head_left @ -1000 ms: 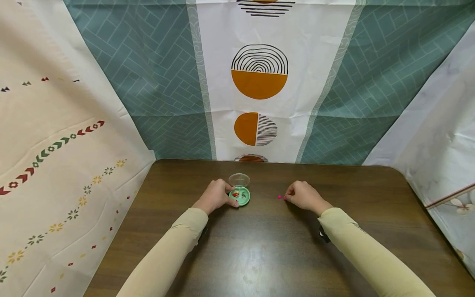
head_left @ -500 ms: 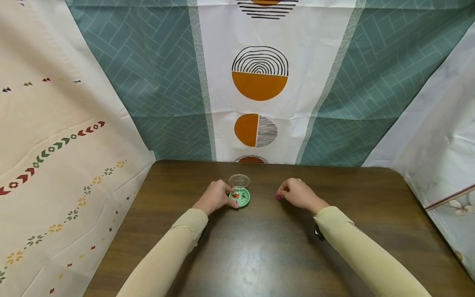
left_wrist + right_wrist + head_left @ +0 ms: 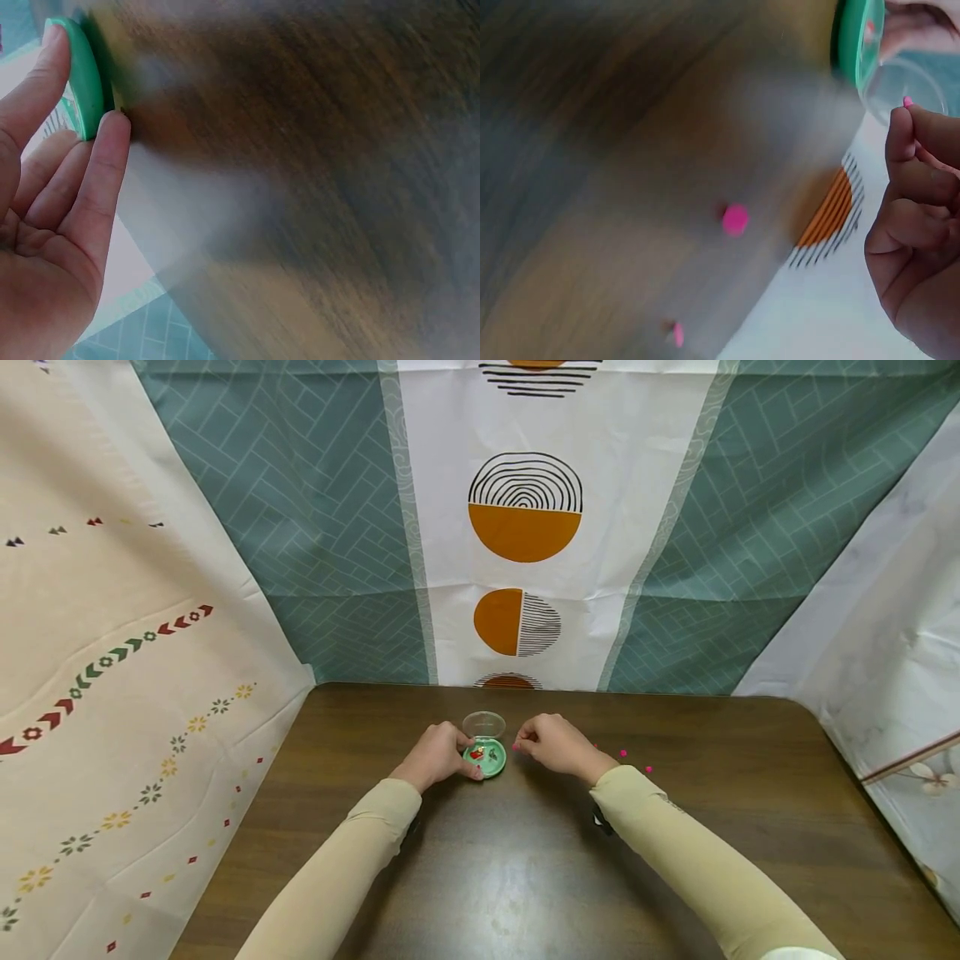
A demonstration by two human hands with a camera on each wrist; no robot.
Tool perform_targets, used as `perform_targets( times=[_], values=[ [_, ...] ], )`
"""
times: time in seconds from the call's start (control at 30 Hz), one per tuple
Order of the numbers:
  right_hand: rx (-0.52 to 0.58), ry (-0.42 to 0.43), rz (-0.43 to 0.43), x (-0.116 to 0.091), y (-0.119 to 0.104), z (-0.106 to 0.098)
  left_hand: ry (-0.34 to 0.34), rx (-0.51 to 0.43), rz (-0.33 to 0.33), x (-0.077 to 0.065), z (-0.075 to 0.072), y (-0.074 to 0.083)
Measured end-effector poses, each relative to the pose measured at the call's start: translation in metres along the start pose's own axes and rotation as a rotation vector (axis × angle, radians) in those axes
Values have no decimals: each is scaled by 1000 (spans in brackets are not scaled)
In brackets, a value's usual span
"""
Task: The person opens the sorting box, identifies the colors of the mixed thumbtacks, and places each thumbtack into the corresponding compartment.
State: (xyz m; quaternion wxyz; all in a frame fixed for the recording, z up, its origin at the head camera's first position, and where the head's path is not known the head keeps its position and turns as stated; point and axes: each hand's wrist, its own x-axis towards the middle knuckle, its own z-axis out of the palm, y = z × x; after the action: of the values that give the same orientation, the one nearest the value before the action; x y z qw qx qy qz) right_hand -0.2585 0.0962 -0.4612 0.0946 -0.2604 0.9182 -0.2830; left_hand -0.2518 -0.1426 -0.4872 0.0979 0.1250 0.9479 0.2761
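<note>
A small round green container [image 3: 489, 760] sits on the dark wooden table [image 3: 525, 877], its clear lid [image 3: 483, 723] standing open behind it. Red and dark bits lie inside. My left hand [image 3: 459, 752] grips the container's left rim; in the left wrist view the thumb and a finger [image 3: 105, 161] touch the green rim [image 3: 81, 82]. Just right of the container, my right hand [image 3: 525, 743] pinches a tiny pink bead [image 3: 515, 747]. The right wrist view shows that bead [image 3: 907, 101] at the fingertips, close to the lid [image 3: 900, 82] and container [image 3: 857, 41].
A few loose pink beads [image 3: 622, 753] lie on the table right of my right hand, also seen as pink beads [image 3: 735, 218] in the right wrist view. Patterned cloths hang behind and on both sides of the table.
My right hand has moved left with the pink bead pinched, from mid-table to beside the container, uncovering loose beads behind it. The left hand and container have stayed put.
</note>
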Motion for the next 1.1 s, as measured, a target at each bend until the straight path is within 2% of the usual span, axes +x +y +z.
perform_targets(
  times=[0.2,0.43,0.53,0.83,1.1],
  values=[
    [-22,-19,-49,12,-15,20,-31,29,-7,1,0,2],
    [-30,-30,-47,18,-22,33,-38,7,-12,2,-1,2],
    [-30,-43,-45,20,-23,37,-37,-1,-17,2,-2,2],
    [-86,-62,-59,23,-29,41,-15,19,20,3,-2,1],
    [-142,-83,-51,23,-32,45,-23,4,4,3,0,0]
  ],
)
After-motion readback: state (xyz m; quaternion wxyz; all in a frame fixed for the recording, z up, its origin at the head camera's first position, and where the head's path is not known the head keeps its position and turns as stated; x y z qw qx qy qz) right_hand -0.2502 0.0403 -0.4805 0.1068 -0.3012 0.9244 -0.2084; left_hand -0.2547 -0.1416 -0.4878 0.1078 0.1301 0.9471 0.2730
